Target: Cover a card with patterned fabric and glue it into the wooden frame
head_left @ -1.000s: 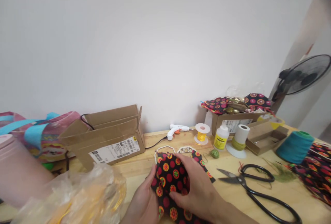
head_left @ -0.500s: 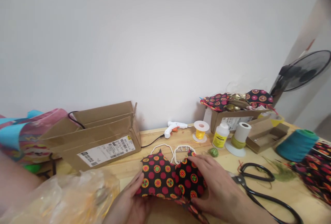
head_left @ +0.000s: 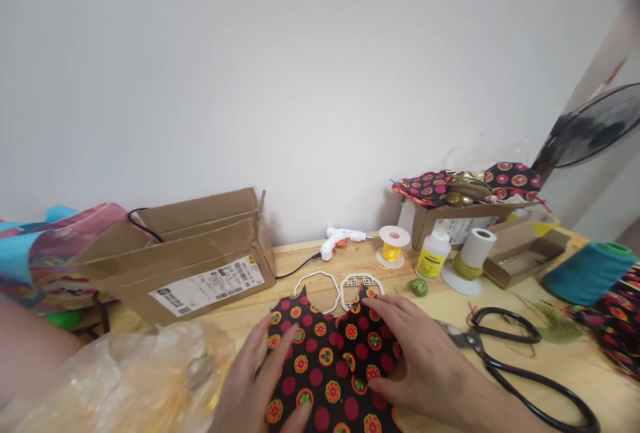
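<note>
A black fabric piece (head_left: 327,363) with red and orange dots lies spread on the wooden table (head_left: 565,366) right in front of me. My left hand (head_left: 255,390) rests flat on its left edge, fingers stretched out. My right hand (head_left: 425,363) presses flat on its right side, fingers apart. Just beyond the fabric lie two flat cream cut-out frames: a plain one (head_left: 316,288) and a latticed one (head_left: 361,286).
Large black scissors (head_left: 505,353) lie to the right. Behind are a white glue gun (head_left: 343,241), a yellow thread spool (head_left: 393,246), a glue bottle (head_left: 433,254), a white spool (head_left: 473,256), a teal thread cone (head_left: 590,272) and cardboard boxes (head_left: 195,263). A crumpled plastic bag (head_left: 140,380) lies at the left.
The fabric was bunched between both hands a second ago; now it is unfolded and spread flat, with both hands open on it. The view has tilted slightly.
</note>
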Demonstrator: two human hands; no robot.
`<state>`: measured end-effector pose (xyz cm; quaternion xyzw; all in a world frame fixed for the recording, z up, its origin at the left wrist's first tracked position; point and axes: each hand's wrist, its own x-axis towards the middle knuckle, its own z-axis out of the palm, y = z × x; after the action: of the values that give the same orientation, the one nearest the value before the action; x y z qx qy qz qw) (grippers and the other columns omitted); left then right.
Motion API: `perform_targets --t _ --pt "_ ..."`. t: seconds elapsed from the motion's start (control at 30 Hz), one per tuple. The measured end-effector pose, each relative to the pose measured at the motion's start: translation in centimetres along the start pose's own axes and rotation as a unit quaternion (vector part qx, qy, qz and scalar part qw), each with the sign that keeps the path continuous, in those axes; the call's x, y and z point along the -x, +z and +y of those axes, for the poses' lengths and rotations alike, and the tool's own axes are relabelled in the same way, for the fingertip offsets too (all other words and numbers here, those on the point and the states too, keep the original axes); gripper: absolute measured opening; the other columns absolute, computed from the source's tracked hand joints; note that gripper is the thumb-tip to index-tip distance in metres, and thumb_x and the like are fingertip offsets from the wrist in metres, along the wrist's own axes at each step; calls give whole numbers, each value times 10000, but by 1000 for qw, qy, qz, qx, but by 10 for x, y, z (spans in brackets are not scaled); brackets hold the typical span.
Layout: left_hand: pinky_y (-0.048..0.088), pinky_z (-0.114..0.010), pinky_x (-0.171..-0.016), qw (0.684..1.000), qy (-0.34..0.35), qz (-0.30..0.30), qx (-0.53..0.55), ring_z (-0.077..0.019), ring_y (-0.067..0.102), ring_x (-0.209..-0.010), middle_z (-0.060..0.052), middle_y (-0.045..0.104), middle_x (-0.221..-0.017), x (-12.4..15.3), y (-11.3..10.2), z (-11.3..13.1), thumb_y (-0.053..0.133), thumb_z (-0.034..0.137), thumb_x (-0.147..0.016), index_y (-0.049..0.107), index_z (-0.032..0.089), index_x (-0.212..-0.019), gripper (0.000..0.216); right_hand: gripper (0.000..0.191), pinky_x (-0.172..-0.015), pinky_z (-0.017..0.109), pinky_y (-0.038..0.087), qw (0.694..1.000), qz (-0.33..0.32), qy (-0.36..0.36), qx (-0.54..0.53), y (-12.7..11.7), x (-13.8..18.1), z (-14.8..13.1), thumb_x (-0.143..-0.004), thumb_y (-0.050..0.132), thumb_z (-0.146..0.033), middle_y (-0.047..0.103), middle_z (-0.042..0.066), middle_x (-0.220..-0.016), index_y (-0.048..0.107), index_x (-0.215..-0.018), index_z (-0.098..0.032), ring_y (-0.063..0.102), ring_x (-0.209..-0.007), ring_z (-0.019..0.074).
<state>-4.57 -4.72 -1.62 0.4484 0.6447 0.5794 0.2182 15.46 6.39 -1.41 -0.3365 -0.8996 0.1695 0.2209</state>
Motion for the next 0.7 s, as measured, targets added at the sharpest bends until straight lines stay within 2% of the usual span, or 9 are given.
perform_targets --t 0.07,0.1,0.17,0.23,0.3,0.37,0.43,0.6,0.7 --pt "35 -411 -1066 994 22 -96 -56 -328 239 -1267 -34 416 -1341 -4 10 5 699 280 -605 616 303 -1053 455 793 -961 415 317 1000 6 -10 -2 0 -2 1 -519 717 -311 516 79 -1201 401 -1238 -202 409 -1124 279" --pt "67 -458 -1055 983 32 -153 -95 -344 236 -1267 -56 396 -1356 -6 14 7 679 296 -627 587 292 -1093 474 790 -960 419 317 1000 10 -10 -4 -1 -3 2 -519 724 -328 516 82 -1200 405 -1230 -200 412 -1122 281" --pt "146 -544 -1013 948 74 -246 -190 -360 202 -1276 -84 322 -1393 -11 20 5 622 306 -683 491 284 -1186 520 716 -945 420 333 999 30 14 -6 -6 -5 7 -587 694 -351 508 94 -1207 401 -1221 -193 425 -1115 272" --pt "261 -577 -952 898 152 -279 -305 -363 217 -1264 -107 281 -1404 -14 23 -4 559 296 -734 373 293 -1262 560 559 -910 413 367 997 54 63 4 -13 -7 13 -708 598 -340 520 109 -1183 403 -1206 -178 456 -1085 256" --pt "374 -538 -894 842 247 -262 -403 -357 285 -1235 -134 306 -1386 -14 24 -16 524 312 -761 284 296 -1303 592 432 -849 404 408 993 57 102 19 -18 -7 17 -778 515 -300 572 110 -1089 424 -1180 -171 506 -1010 249" --pt "441 -486 -847 792 336 -227 -457 -350 370 -1192 -164 366 -1346 -13 24 -26 497 349 -778 207 283 -1330 626 389 -789 388 437 993 40 112 25 -18 -7 18 -776 518 -276 612 96 -980 457 -1147 -174 542 -927 249" --pt "464 -460 -817 756 400 -195 -481 -345 444 -1142 -190 429 -1296 -11 25 -34 472 380 -789 129 257 -1346 666 397 -761 378 445 993 29 110 25 -14 -8 16 -750 553 -249 619 90 -937 478 -1133 -177 549 -893 253" --pt "454 -435 -776 715 446 -140 -521 -347 541 -1040 -215 546 -1181 -5 28 -42 443 473 -772 22 205 -1351 764 375 -763 381 433 993 15 111 29 -4 -9 9 -742 567 -219 624 87 -947 500 -1108 -170 545 -894 260" --pt "467 -411 -733 693 455 -140 -542 -347 576 -988 -214 569 -1153 5 27 -48 426 526 -756 90 208 -1349 752 398 -728 384 446 993 7 114 27 -5 -7 5 -719 596 -223 631 76 -921 500 -1103 -183 559 -868 264"
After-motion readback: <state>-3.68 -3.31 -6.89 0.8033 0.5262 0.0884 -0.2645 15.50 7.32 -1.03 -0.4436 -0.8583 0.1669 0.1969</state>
